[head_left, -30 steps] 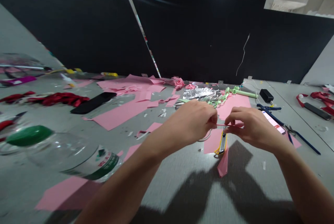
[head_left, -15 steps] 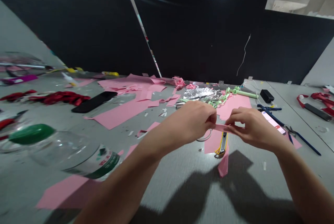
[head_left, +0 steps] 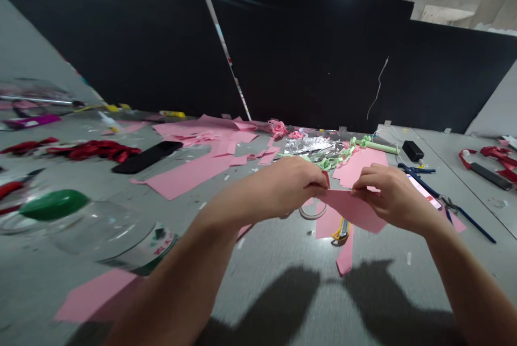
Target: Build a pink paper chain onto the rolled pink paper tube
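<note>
Both my hands pinch a piece of pink paper (head_left: 355, 210) above the table, its upper edge stretched between them and the sheet hanging below. My left hand (head_left: 297, 187) is closed on the left end of that edge. Thumb and fingers of my right hand (head_left: 385, 195) grip it further right. Beneath the paper lies a yellow utility knife (head_left: 341, 231), partly hidden, on a narrow pink strip (head_left: 345, 260). A pale ring (head_left: 313, 214) sits beside it on the table, under my left hand.
A plastic bottle (head_left: 109, 233) with a green cap lies at the left. Behind it are a black phone (head_left: 147, 156) and pink paper sheets (head_left: 189, 171). Blue-handled pliers (head_left: 470, 219) and a lit phone (head_left: 424, 191) are at the right. Crumpled foil (head_left: 311, 145) lies further back.
The pink paper showed as a thin strip between my hands; now a wider part hangs down in view. My hands have moved slightly apart.
</note>
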Demonstrator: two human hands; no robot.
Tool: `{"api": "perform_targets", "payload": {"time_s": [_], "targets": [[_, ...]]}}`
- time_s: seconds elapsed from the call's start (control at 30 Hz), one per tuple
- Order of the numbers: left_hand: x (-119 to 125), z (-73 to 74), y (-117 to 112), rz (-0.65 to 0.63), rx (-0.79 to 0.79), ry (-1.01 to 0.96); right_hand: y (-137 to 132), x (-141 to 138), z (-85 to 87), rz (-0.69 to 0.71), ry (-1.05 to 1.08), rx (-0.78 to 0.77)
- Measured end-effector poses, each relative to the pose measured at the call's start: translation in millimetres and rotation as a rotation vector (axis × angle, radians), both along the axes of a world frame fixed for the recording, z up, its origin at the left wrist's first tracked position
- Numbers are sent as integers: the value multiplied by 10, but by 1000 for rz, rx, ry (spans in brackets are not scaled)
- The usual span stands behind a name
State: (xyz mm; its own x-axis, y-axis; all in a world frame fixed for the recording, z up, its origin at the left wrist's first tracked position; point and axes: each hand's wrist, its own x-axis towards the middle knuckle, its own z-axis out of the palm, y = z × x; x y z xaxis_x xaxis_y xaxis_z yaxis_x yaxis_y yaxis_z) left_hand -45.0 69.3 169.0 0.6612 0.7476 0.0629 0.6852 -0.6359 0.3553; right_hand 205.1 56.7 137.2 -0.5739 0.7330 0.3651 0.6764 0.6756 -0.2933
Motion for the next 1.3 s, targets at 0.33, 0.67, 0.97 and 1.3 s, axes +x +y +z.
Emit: {"api": "perform_targets", "payload": {"time_s": [0.33,0.67,0.97,1.3], "targets": [[60,-122,59,-116,189,4,28,-9,-30,-18,-5,9],[104,-158,49,-32,172,4,-15,-35,17,-14,137,-140],[155,-174,28,37,141,-37,-22,-64,-6,-77,106,-145],[154,-118,7,79,162,-6,-17,-18,-36,9,-65,-42]]}}
